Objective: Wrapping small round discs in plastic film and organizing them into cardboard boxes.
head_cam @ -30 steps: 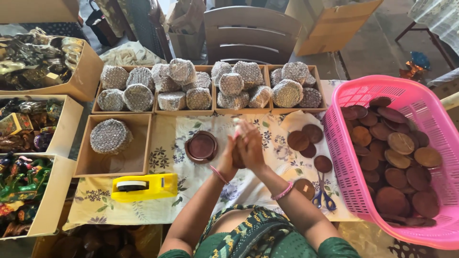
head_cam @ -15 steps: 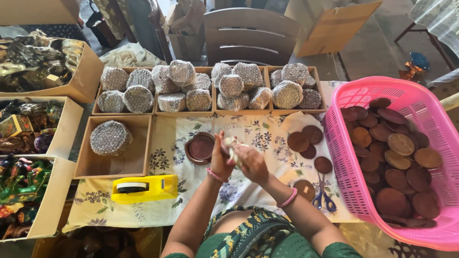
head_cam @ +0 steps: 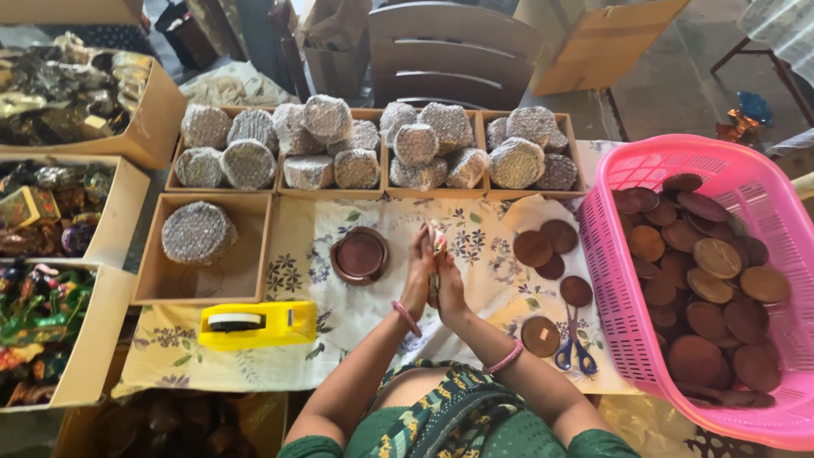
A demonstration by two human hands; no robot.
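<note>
At 12 o'clock from me stands a grey slatted chair on the daylit concrete floor.

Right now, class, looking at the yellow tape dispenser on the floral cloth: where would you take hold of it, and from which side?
Grip the yellow tape dispenser across its long flat sides near the middle, coming down from above. It lies lengthwise along the near edge of the floral cloth, apart from other things, so fingers probably fit on both sides. Keep off the tape roll at its left end.
</note>
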